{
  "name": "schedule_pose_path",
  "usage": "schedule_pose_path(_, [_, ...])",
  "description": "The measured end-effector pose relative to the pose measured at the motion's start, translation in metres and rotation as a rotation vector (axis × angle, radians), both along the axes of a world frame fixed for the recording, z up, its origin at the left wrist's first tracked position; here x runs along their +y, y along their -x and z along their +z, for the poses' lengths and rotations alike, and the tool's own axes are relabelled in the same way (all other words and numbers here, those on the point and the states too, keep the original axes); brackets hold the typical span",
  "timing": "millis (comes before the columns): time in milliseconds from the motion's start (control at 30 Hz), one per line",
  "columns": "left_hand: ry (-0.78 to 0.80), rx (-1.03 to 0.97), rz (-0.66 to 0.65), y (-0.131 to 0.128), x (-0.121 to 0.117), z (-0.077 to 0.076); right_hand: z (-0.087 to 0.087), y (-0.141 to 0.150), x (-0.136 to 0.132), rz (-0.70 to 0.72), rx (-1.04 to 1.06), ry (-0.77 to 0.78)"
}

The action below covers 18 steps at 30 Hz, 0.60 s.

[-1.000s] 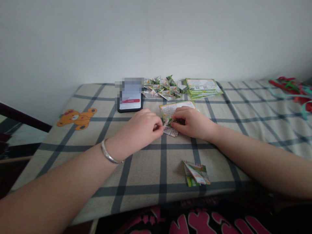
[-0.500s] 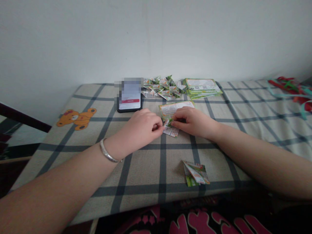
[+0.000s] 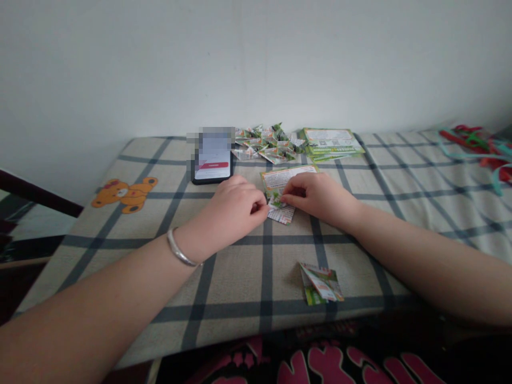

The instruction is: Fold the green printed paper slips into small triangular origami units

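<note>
The folded paper [image 3: 283,215] lies on the surface [image 3: 232,288] between the hands. At its nine o'clock, the left hand [image 3: 240,205] pinches a corner; at two, the right hand [image 3: 320,193] seems to grip the other edge, its fingertips partly hidden. A printed sheet [image 3: 280,178] lies at twelve, a loose folded piece [image 3: 322,284] at five. Paper this thin should be light, springy, easily creased; best held by its folded edges.

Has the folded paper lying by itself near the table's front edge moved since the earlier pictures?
No: the folded paper keeps its place on the tablecloth, its near edge still overlapping the same dark stripe.
</note>
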<state>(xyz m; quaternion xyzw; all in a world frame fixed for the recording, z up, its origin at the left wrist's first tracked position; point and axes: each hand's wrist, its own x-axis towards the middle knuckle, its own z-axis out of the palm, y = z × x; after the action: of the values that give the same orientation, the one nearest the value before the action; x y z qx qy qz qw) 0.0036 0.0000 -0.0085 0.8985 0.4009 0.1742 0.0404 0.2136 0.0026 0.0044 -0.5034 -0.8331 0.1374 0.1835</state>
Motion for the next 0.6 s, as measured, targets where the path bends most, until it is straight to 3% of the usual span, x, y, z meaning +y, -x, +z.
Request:
schedule_pose_path(367, [-0.052, 0.058, 0.009, -0.001, 0.000, 0.002, 0.011, -0.005, -0.006, 0.039, -0.018, -0.006])
schedule_pose_path(600, [-0.104, 0.066, 0.046, -0.001, -0.002, 0.004, 0.015, -0.004, -0.015, 0.001, -0.280, -0.159])
